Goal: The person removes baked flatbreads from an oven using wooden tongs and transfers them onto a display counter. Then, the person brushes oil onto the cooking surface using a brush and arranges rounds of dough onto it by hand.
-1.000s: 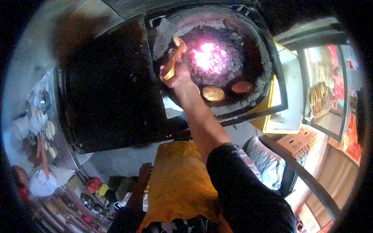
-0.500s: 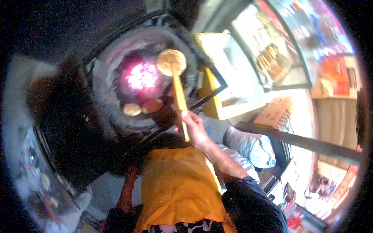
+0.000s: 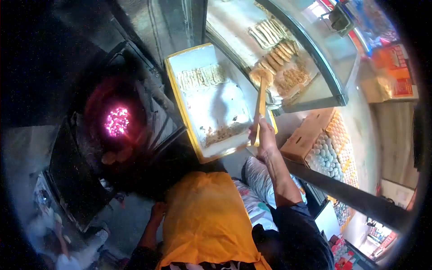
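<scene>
My right hand (image 3: 266,137) is closed around the handle of a narrow wooden paddle (image 3: 260,105). A round browned flatbread (image 3: 262,75) is at the paddle's far end, beside a row of flatbreads (image 3: 280,55) in the glass-sided case. Below my wrist and to the left stands a yellow-rimmed white bin (image 3: 182,108) with a row of pale flatbreads (image 3: 202,76) at its far end and brown crumbs near the front. My left hand (image 3: 158,210) hangs low beside the orange apron (image 3: 209,220); its fingers are too dark to make out.
Left of the bin is a round oven with glowing coals (image 3: 117,121) and two dim flatbreads (image 3: 116,156). A dark rail (image 3: 351,189) crosses at right, near a cardboard box (image 3: 308,135) and trays of eggs (image 3: 325,155). Another person's arm (image 3: 60,236) shows at lower left.
My right hand has swung the paddle and flatbread rightward from over the oven to the glass-sided case. The view has turned right. My left hand stays low by the apron.
</scene>
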Motion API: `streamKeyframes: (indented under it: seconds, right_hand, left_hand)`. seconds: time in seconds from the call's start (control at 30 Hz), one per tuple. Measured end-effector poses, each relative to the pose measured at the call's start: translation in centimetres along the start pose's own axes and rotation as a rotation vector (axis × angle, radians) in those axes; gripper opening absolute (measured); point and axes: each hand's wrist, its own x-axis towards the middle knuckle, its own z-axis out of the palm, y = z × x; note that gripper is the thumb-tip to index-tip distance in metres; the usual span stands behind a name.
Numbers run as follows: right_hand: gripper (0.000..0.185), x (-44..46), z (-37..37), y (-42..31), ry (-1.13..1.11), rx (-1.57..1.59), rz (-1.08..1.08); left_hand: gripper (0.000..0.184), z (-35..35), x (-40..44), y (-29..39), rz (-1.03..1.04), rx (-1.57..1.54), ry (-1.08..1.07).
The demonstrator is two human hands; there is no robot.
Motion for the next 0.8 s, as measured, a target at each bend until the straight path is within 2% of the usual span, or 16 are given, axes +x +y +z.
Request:
streamKeyframes:
  seconds: [0.1,0.2,0.43,0.57,0.63,0.7,0.73,0.8]
  right_hand:
    - [0.036,2.5,1.4,-3.3,-0.202,0.113,0.075]
    - [0.04,8.3,2.8,-3.1,-0.318,0.329,0.129]
    - [0.04,14.2,5.6,-2.2,-0.361,0.536,0.173]
    - [0.046,11.0,6.2,-1.5,-0.366,0.536,0.168]
    - [0.05,7.8,6.4,-0.7,-0.397,0.433,0.172]
    - [0.055,3.4,7.3,1.1,-0.454,0.269,0.161]
    - [0.055,0.4,8.3,1.9,-0.478,0.161,0.145]
    - [0.054,-5.5,10.2,4.6,-0.545,-0.02,0.119]
  left_hand:
    - [0.027,1.8,-1.1,0.6,-0.049,-0.032,0.019]
    - [0.029,2.5,-2.9,2.2,-0.061,-0.065,0.048]
    - [0.03,2.3,-5.1,0.4,-0.094,-0.12,0.126]
    - [0.025,0.8,-4.4,-3.2,-0.047,-0.082,0.115]
    - [0.022,-1.9,-0.5,-8.2,-0.027,-0.065,-0.04]
    - [0.019,-3.2,1.6,-11.7,0.1,-0.264,-0.033]
    - [0.016,-3.3,3.1,-13.6,0.365,-0.114,0.029]
    - [0.011,-5.0,3.2,-12.6,0.447,-0.229,0.027]
